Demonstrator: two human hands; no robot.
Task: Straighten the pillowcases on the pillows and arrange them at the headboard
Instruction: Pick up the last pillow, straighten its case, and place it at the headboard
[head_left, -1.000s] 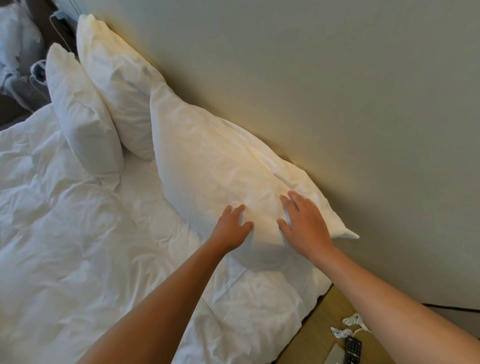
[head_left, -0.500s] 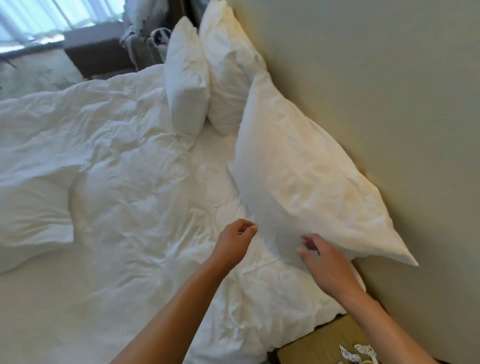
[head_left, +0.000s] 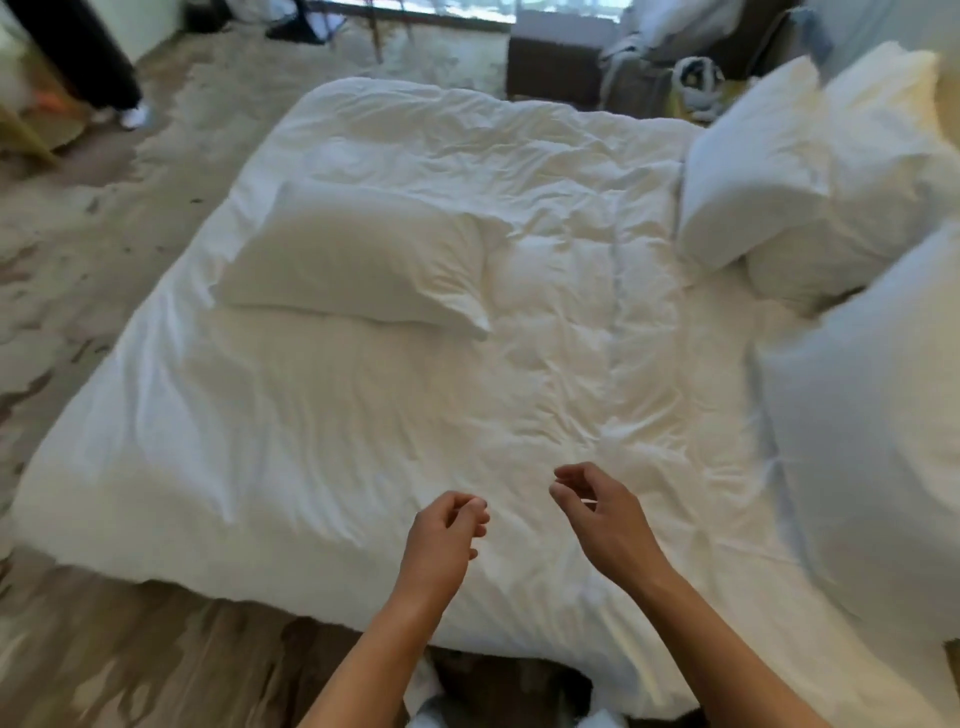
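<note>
A white pillow (head_left: 363, 257) lies flat on the rumpled white duvet (head_left: 363, 415), towards the far left of the bed. Three more white pillows stand at the head end on the right: a near one (head_left: 872, 415), a smaller one (head_left: 748, 166) and one behind it (head_left: 883, 156). My left hand (head_left: 441, 540) and my right hand (head_left: 602, 514) hover over the near side of the duvet. Both have loosely curled fingers and hold nothing. Neither touches a pillow.
Patterned carpet (head_left: 78, 260) runs along the left and near sides of the bed. A dark cabinet (head_left: 556, 62) and piled bags and clothes (head_left: 675, 67) stand beyond the far side. A person's dark-trousered legs (head_left: 93, 57) stand at the top left.
My hands have come off the near pillow at the head end and now hang over the duvet. My view has swung left, so the flat pillow on the bed shows.
</note>
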